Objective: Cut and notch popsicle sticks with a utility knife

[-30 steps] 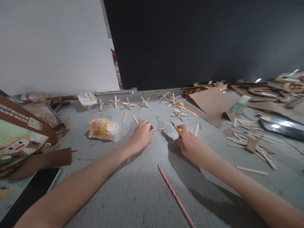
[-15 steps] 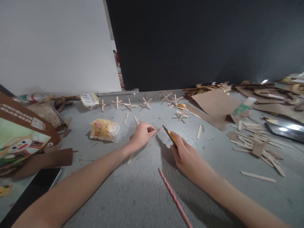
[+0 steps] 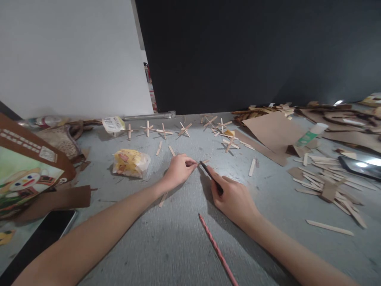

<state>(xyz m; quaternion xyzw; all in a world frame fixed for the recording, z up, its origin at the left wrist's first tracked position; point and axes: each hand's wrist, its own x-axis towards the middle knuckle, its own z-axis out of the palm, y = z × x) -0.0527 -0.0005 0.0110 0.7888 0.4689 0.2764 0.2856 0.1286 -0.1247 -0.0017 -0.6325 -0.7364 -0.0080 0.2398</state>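
My left hand (image 3: 178,171) pinches one end of a small wooden craft stick (image 3: 204,162) just above the grey tabletop. My right hand (image 3: 233,196) is closed around a box cutter (image 3: 212,177), dark along the side now facing me. Its tip lies across the stick, close to the left fingertips; exact contact is too small to make out. Below the hands, a pink twisted pencil (image 3: 216,248) rests with its dark tip pointing away from me. Short stick pieces (image 3: 172,151) lie beyond the left hand.
Star-shaped crossed sticks (image 3: 163,131) line the back. A yellow wrapped packet (image 3: 131,163) sits left, beyond a phone (image 3: 44,234) and a printed bag (image 3: 26,171). On the right are loose craft sticks (image 3: 315,178), a glue stick (image 3: 312,134), brown paper (image 3: 268,131) and another phone (image 3: 363,167).
The box cutter has moved left toward my left fingertips and turned, so its yellow side no longer shows. My left hand keeps its pinch on the stick.
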